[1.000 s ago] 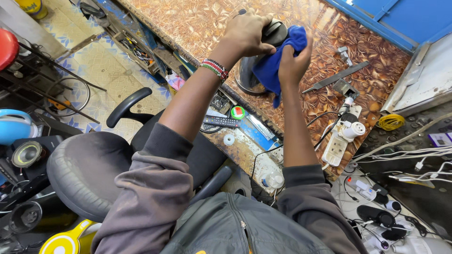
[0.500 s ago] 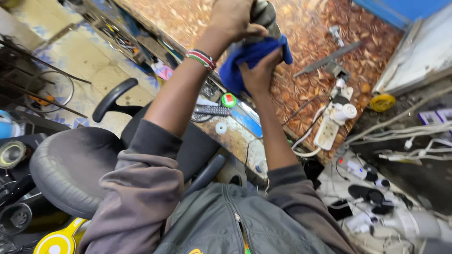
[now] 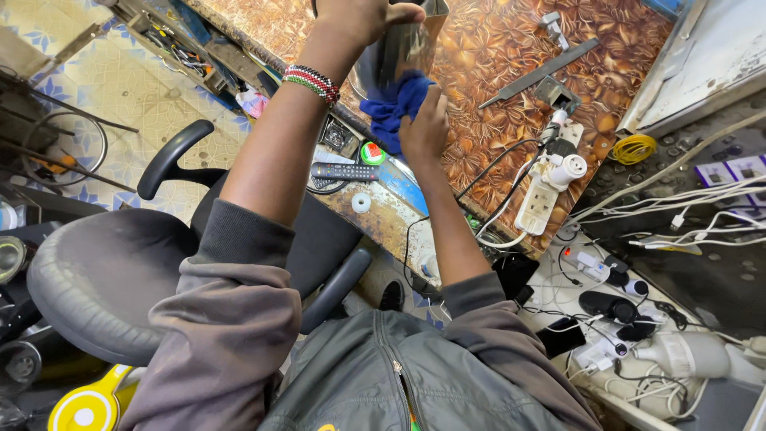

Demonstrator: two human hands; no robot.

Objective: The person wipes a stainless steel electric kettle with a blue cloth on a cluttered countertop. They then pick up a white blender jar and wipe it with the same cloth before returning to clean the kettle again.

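An office chair (image 3: 104, 279) sits at eight o'clock, its armrest (image 3: 171, 160) above it. The left hand (image 3: 355, 16), at twelve o'clock with a beaded bracelet (image 3: 313, 82) on the wrist, has its fingers curled shut around the top of a shiny metal pot (image 3: 395, 60), thumb pressed along the rim. Just right and below, at one o'clock, the right hand (image 3: 423, 128) pinches a blue cloth (image 3: 395, 108) against the pot's side, fingers bunched tight. A remote control (image 3: 343, 171) lies below the pot on the bench edge. On the patterned bench (image 3: 495, 120), a white power strip (image 3: 542, 195) lies at three o'clock, a metal bar (image 3: 538, 73) above it.
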